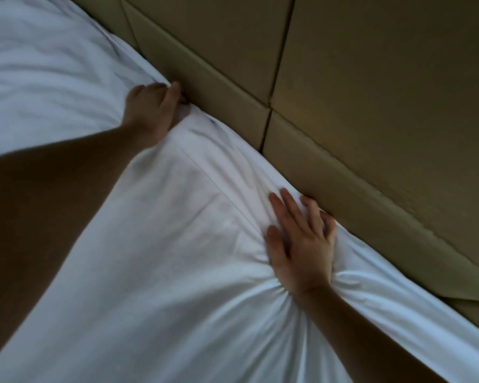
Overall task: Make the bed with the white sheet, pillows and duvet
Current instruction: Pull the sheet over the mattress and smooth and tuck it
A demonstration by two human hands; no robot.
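A puffy white pillow with a stitched seam lies against the headboard, filling the middle of the view. My left hand grips its far corner, with the fingers curled over the fabric beside the headboard; the fingertips are hidden in the folds. My right hand presses palm-down on the pillow's near end. Its index and middle fingers are straight, the outer two bend against the headboard, and fabric bunches under the wrist. A wrinkled white sheet covers the bed at the upper left.
A padded beige headboard made of panels with dark seams runs diagonally from the top centre to the lower right, tight against the bedding. Only a thin dark gap separates it from the pillow.
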